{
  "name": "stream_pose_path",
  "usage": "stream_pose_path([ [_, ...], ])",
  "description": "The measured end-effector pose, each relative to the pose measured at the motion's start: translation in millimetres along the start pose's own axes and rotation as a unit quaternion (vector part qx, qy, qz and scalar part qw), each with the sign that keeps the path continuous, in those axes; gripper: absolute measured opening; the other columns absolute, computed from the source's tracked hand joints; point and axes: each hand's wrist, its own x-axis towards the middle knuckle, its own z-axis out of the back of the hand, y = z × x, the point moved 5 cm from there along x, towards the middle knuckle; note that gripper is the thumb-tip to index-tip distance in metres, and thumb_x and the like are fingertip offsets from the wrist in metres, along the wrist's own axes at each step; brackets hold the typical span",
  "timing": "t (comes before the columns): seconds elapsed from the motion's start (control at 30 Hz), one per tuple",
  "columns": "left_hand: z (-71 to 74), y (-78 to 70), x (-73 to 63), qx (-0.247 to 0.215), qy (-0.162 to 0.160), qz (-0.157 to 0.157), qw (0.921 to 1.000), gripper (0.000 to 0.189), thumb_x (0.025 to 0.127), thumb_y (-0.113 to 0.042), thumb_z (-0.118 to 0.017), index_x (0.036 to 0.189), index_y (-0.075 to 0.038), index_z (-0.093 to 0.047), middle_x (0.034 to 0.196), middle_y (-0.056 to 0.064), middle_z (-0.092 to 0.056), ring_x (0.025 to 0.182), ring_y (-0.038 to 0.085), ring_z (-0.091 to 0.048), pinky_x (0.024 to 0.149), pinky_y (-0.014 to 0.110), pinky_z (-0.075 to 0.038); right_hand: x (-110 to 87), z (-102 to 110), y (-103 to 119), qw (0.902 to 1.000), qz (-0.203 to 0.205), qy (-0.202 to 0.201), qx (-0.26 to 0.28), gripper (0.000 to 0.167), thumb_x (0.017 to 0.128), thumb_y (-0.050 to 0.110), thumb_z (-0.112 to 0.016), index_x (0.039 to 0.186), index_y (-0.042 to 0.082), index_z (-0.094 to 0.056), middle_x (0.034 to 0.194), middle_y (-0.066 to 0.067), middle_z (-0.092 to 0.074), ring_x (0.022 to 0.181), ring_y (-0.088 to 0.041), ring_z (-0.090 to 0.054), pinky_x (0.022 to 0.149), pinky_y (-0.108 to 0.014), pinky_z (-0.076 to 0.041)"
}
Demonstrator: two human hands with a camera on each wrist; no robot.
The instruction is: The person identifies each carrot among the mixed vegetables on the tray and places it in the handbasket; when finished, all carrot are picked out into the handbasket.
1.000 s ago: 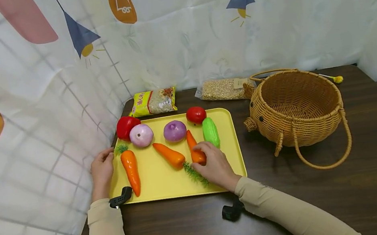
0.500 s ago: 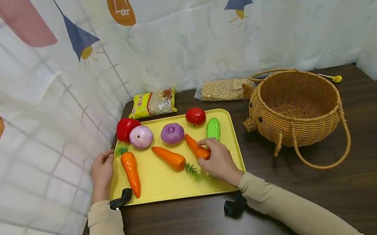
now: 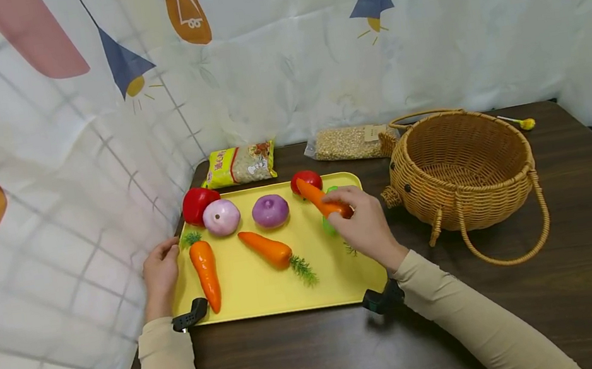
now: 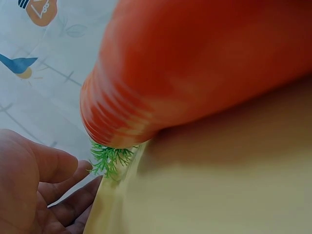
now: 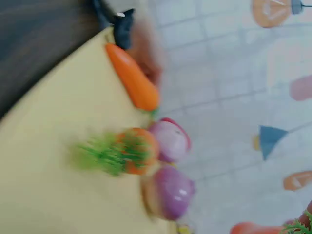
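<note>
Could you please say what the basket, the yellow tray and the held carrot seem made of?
Basket: slightly glossy wicker or plastic imitation; woven strands show.
Yellow tray: probably satin plastic, given its even colour and raised rim.
Held carrot: perhaps smooth plastic or coated foam; its orange looks uniform.

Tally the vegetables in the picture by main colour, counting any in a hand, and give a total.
Orange carrots: 3
Purple onions: 2
Red vegetables: 2
Green vegetable, partly hidden: 1
Total: 8
</note>
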Motion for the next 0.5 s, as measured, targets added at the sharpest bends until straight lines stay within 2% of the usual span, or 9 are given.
stream_pose_path([
  [0.1, 0.3, -0.5, -0.3, -0.001, -0.001, -0.001, 1.0000, 0.043, 0.104, -0.025, -0.042, 0.139, -0.003, -0.054, 0.141, 0.016, -0.052, 0.127, 0.028, -0.045, 0.100, 0.036, -0.037, 5.1, 14.1, 3.1, 0.9997, 0.011, -0.008, 0.021, 0.028, 0.086, 0.002, -0.058, 0.105, 0.013, -0.076, 0.115, -0.002, -0.064, 0.059, -0.018, -0.047, 0.050, -0.028, -0.033],
  [0.17, 0.5, -1.1, -0.6, -0.002, -0.001, -0.001, 1.0000, 0.043, 0.104, -0.025, -0.042, 0.139, -0.003, -0.054, 0.141, 0.016, -0.052, 0.127, 0.028, -0.045, 0.100, 0.036, -0.037, 8.4, 23.1, 4.6, 0.9994, 0.010, -0.016, 0.029, 0.028, 0.087, 0.002, -0.056, 0.104, 0.013, -0.075, 0.116, -0.003, -0.064, 0.058, -0.018, -0.046, 0.051, -0.029, -0.034],
  [0.27, 0.6, -2.3, -1.2, -0.002, -0.003, -0.003, 1.0000, 0.042, 0.104, -0.023, -0.042, 0.138, -0.002, -0.055, 0.141, 0.017, -0.052, 0.127, 0.028, -0.046, 0.100, 0.035, -0.037, 12.9, 36.0, 6.6, 0.9991, 0.007, -0.029, 0.031, 0.028, 0.087, 0.002, -0.056, 0.105, 0.013, -0.075, 0.116, -0.003, -0.063, 0.065, -0.020, -0.049, 0.055, -0.030, -0.040],
  [0.4, 0.6, -2.5, -1.5, 0.000, -0.002, -0.002, 1.0000, 0.042, 0.104, -0.023, -0.042, 0.138, -0.002, -0.054, 0.141, 0.016, -0.052, 0.127, 0.028, -0.045, 0.100, 0.035, -0.037, 18.7, 50.6, 5.5, 0.9985, -0.001, -0.037, 0.041, 0.026, 0.087, 0.003, -0.059, 0.108, 0.011, -0.073, 0.118, -0.004, -0.061, 0.083, -0.019, -0.055, 0.067, -0.029, -0.048],
  [0.5, 0.7, -2.0, -1.3, 0.001, 0.001, -0.001, 1.0000, 0.042, 0.104, -0.023, -0.041, 0.139, -0.003, -0.054, 0.142, 0.016, -0.051, 0.128, 0.029, -0.045, 0.101, 0.037, -0.036, 22.2, 60.9, 3.3, 0.9980, -0.009, -0.038, 0.049, 0.026, 0.087, 0.004, -0.064, 0.111, 0.009, -0.072, 0.118, -0.007, -0.061, 0.088, -0.020, -0.055, 0.070, -0.026, -0.048],
])
